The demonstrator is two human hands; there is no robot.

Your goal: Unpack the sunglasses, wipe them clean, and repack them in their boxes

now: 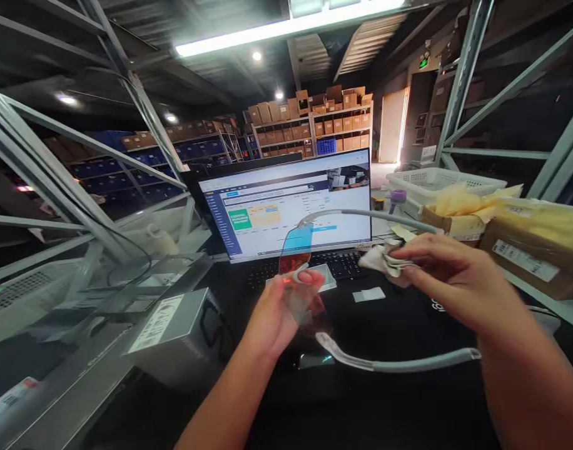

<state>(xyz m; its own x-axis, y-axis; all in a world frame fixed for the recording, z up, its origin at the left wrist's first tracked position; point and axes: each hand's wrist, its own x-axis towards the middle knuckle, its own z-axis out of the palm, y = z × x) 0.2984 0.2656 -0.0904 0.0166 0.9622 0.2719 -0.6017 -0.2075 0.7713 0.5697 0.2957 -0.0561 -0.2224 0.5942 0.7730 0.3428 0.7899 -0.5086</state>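
My left hand (274, 312) pinches a pair of glasses (298, 262) by the bridge, over a dark table. The lenses are tinted blue to red-brown, and two grey temple arms stretch out to the right, one high and one low. My right hand (448, 278) is closed on a small crumpled pale cloth (385, 259), held just right of the lenses and apart from them. An open laptop (291, 206) with a lit screen stands right behind both hands.
A grey metal box (174, 337) with a label lies at the left. Cardboard boxes with yellow padding (512, 231) and a white basket (436, 181) stand at the right. Metal rack struts cross both sides. Shelves of cartons fill the background.
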